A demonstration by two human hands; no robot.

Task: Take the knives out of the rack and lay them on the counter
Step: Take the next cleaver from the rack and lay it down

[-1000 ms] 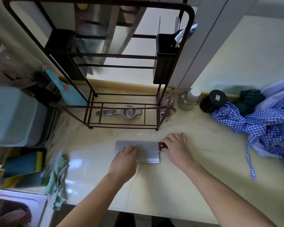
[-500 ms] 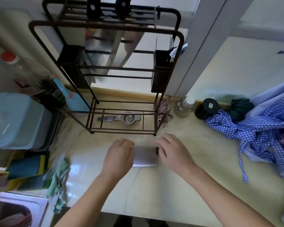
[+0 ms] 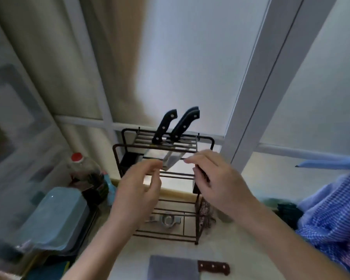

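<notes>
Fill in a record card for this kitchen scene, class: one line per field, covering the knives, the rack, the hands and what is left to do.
Knife on counter: cleaver, lying flat, brown handle to the right
Knives in rack: two black-handled knives, handles sticking up
Rack: dark wire rack at the back of the counter
Left hand: left hand raised in front of rack, empty, fingers open
Right hand: right hand raised in front of rack, empty
Remaining: two knives not yet taken out
</notes>
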